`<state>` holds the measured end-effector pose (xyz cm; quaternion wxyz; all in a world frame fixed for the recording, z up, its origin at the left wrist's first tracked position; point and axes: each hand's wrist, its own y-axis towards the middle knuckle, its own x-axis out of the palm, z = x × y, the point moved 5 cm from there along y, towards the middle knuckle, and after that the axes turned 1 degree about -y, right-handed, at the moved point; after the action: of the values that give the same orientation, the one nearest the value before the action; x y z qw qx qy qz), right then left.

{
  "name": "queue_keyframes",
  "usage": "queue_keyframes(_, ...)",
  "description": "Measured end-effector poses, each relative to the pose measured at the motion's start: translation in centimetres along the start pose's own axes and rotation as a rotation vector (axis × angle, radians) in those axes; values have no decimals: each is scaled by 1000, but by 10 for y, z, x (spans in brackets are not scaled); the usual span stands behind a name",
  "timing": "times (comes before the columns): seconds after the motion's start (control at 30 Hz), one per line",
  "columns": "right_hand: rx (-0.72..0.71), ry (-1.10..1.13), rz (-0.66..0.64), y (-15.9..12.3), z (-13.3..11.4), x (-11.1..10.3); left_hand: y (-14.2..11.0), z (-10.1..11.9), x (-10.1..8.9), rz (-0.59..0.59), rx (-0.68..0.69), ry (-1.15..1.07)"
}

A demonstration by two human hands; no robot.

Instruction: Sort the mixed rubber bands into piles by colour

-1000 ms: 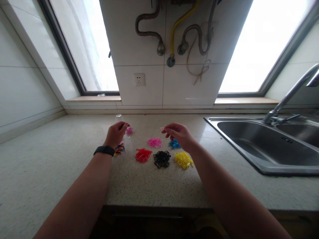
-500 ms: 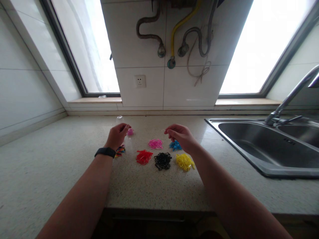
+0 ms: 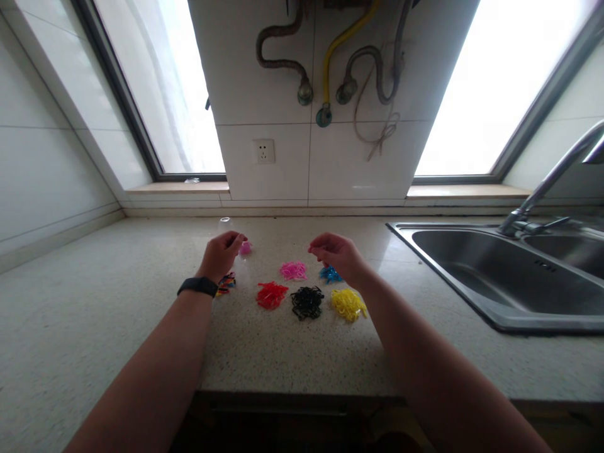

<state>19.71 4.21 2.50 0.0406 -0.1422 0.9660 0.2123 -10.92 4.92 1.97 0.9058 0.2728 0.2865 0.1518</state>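
Note:
My left hand (image 3: 221,253), with a black band on the wrist, is curled in a loose pinch above the speckled counter (image 3: 94,296), beside a small pink object (image 3: 245,248). My right hand (image 3: 337,253) is also pinched, just above the blue pile (image 3: 329,274); what it holds is too small to name. Between and before the hands lie small piles of tiny loops: pink (image 3: 293,270), red (image 3: 270,294), black (image 3: 306,301), yellow (image 3: 348,304). A mixed-colour pile (image 3: 227,282) sits partly hidden under my left wrist.
A steel sink (image 3: 500,277) with a tap (image 3: 552,179) takes up the right side. Behind the counter stand a tiled wall with a socket (image 3: 265,151), hoses above it, and windows on both sides. A clear glass rim (image 3: 225,221) shows behind my left hand.
Both hands stay nearly in place; my right hand's fingertips shift slightly. The piles have not moved.

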Motion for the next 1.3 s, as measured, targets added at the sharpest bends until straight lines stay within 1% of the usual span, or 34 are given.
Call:
queue_keyframes(0.1, -29, -123, -6, 1, 2, 0, 0, 0, 1, -2, 0, -7)
queue_keyframes(0.23, -83, -392, -64, 1, 7, 2, 0, -1, 1, -9, 2, -2)
queue_keyframes(0.33, -96, -603, -171, -2, 13, 6, 1, -1, 2, -16, 10, 13)
queue_keyframes(0.43, -164, -831, -295, -7, 15, 11, 0, -1, 2, -22, 17, 18)
queue_keyframes(0.53, -189, -979, -371, -9, 18, 12, 0, -1, 3, -27, 18, 9)
queue_keyframes(0.7, -178, -1051, -413, -9, 22, 11, 0, 1, 3, -35, 14, 20)
queue_keyframes(0.9, -170, -1083, -500, -11, 25, 15, 0, 0, 3, -32, 16, 19)
queue_keyframes(1.1, -150, -1020, -422, -9, 20, 11, 0, 0, 3, -25, 22, 26)
queue_keyframes(1.3, -176, -993, -294, -3, 16, -1, 2, -5, 0, -17, -3, 98)
